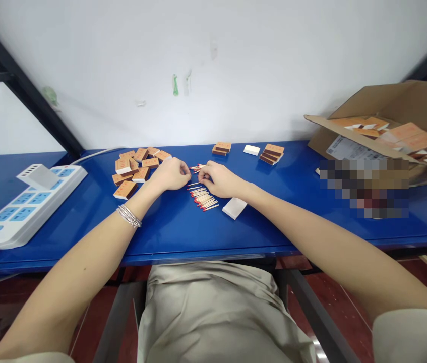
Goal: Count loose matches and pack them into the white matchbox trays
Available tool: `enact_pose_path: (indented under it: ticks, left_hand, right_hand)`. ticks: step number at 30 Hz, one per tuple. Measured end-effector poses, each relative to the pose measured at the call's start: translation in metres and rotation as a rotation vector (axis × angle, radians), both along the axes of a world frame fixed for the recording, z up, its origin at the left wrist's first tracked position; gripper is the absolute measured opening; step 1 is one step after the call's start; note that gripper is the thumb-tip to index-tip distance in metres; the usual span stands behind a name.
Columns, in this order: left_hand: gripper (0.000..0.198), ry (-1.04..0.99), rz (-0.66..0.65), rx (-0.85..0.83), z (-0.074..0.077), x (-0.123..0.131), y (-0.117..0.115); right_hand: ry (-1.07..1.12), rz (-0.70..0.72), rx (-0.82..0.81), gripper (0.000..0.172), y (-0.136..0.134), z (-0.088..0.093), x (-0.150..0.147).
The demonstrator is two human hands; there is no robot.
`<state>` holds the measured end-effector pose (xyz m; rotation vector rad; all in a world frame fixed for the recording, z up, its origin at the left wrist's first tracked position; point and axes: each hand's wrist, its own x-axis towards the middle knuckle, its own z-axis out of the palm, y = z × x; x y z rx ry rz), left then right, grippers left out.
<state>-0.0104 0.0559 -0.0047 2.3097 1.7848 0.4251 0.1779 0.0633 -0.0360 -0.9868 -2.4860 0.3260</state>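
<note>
My left hand [173,175] and my right hand [219,180] meet over the blue table [175,227], both with fingers curled in a pinch on a small bunch of red-tipped matches [197,168] held between them. Below the hands a loose pile of matches [203,197] lies on the table. A white inner tray of a matchbox [235,207] lies just right of the pile, close to my right wrist. A silver bracelet sits on my left wrist.
Several orange matchboxes [136,169] lie in a heap left of my hands; small stacks [271,154] and a white tray [251,149] sit near the wall. A white power strip [27,201] is at the left. An open cardboard box [390,131] with more matchboxes stands right.
</note>
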Motion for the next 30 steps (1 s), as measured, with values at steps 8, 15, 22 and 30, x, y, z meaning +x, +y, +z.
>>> enact_pose_path:
  ticks: [8, 15, 22, 30]
  left_hand:
    - [0.02, -0.001, -0.008, 0.009, 0.0, -0.001, 0.0]
    - [0.02, -0.005, -0.006, 0.008, 0.0, 0.0, 0.0]
    - [0.019, -0.005, 0.001, 0.017, 0.001, 0.001, -0.002]
    - [0.02, 0.008, 0.003, 0.013, 0.001, 0.001, -0.001]
  right_hand:
    - [-0.006, 0.051, 0.015, 0.016, -0.006, 0.004, 0.001]
    - [0.059, -0.013, 0.038, 0.016, 0.007, 0.003, 0.015]
    - [-0.003, -0.113, 0.062, 0.016, 0.021, -0.001, 0.025]
    - [0.003, -0.063, 0.051, 0.016, 0.012, -0.002, 0.008]
